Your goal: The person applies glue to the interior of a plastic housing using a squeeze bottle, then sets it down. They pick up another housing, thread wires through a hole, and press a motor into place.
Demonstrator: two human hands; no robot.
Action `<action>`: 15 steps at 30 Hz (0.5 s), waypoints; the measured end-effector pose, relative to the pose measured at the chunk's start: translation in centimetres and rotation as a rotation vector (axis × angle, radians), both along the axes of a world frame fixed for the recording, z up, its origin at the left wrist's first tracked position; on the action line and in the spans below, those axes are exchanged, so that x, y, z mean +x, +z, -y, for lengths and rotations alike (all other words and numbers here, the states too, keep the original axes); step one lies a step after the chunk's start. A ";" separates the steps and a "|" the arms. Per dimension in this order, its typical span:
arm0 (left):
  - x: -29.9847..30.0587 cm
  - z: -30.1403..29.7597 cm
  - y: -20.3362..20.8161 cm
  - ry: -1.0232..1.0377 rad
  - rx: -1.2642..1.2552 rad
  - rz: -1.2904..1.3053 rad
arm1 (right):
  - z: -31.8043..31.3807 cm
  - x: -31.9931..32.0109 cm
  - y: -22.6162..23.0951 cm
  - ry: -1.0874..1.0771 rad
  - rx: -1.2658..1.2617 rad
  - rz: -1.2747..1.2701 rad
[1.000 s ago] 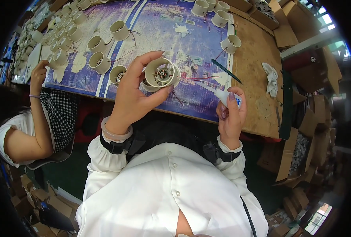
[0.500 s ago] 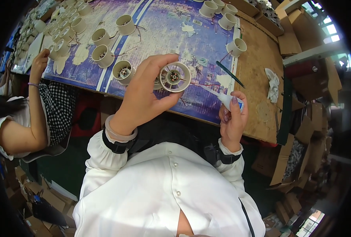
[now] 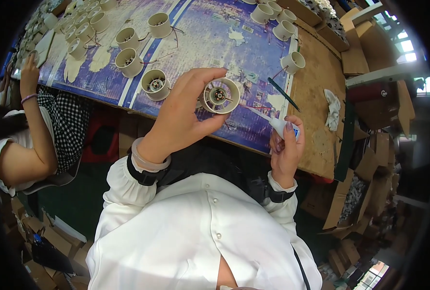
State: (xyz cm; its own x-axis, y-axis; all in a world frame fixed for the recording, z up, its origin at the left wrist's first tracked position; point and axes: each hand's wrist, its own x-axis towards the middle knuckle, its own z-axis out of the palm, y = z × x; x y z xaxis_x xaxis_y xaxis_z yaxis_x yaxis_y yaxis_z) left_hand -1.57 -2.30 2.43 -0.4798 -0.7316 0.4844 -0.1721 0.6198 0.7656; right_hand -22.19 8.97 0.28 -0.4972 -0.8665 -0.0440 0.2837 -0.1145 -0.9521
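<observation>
1. Above the near edge of the table [image 3: 316, 145], the left hand [image 3: 178, 111] grips the cream housing [image 3: 219, 95] between thumb and fingers, its round mouth facing up and a dark motor-like core inside.
2. To its right, the right hand [image 3: 286, 150] is closed around a white bottle [image 3: 279, 126], its narrow nozzle aimed toward the housing; whether it touches the red wires [image 3: 253, 107] there I cannot tell.
3. Compared with a second ago, the housing sits further right, away from the standing cup [image 3: 155, 85], which now shows whole. The right hand has the same hold on the bottle.
4. At the far left, the co-worker's hand [image 3: 29, 75] has left the cream cups it was beside and moved left; its grip is unclear.
5. The blue table covering [image 3: 195, 46] carries a barcode-like patch [image 3: 247, 29] and pale lettering near its front edge. A blue label [image 3: 296, 132] shows on the bottle, partly hidden by fingers.
</observation>
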 end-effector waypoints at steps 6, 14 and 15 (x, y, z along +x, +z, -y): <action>0.0 0.0 -0.3 0.000 0.001 -0.001 | -0.1 0.1 0.3 -0.011 0.027 -0.070; 0.2 0.0 -0.2 0.002 0.000 -0.004 | -0.1 0.2 1.4 -0.039 0.054 -0.169; 0.2 0.0 -0.2 0.003 0.002 -0.006 | -0.1 0.3 1.5 -0.037 0.057 -0.170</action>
State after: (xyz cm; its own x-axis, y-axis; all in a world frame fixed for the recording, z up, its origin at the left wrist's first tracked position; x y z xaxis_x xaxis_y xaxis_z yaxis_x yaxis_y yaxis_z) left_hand -1.38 -2.33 2.27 -0.4746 -0.7343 0.4854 -0.1700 0.6175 0.7680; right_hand -21.93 9.10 1.76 -0.5329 -0.8462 -0.0049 0.1146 -0.0665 -0.9912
